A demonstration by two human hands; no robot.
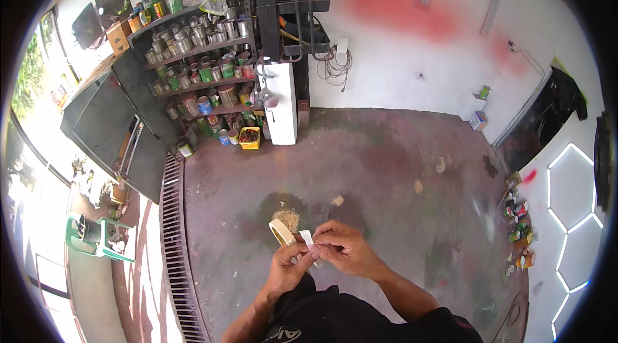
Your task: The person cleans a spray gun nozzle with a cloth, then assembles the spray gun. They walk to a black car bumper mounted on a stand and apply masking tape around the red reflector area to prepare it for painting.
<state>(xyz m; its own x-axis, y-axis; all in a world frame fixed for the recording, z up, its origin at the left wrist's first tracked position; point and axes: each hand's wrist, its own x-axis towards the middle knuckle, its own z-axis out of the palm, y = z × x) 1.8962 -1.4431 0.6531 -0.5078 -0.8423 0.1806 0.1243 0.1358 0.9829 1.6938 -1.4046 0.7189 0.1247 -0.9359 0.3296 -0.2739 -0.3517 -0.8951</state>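
Note:
A cream roll that looks like masking tape [282, 232] is held on edge at the fingers of my left hand [288, 267]. That hand is closed, its thumb pointing toward the other hand. Close beside it, my right hand [346, 250] has its fingers bent in a pinch. Between the two hands a short white strip [307, 239] stands up, its lower end at the fingertips. Whether the strip joins the roll cannot be made out. Both hands are in front of my body, above the stained floor [386, 208].
Shelves of paint cans [199, 73] stand at the far left, by a dark metal cabinet [109, 130]. A floor grate [172, 233] runs along the left, near a green plastic chair [96, 237]. More cans [518, 217] line the right wall. A white post [280, 105] stands at the back.

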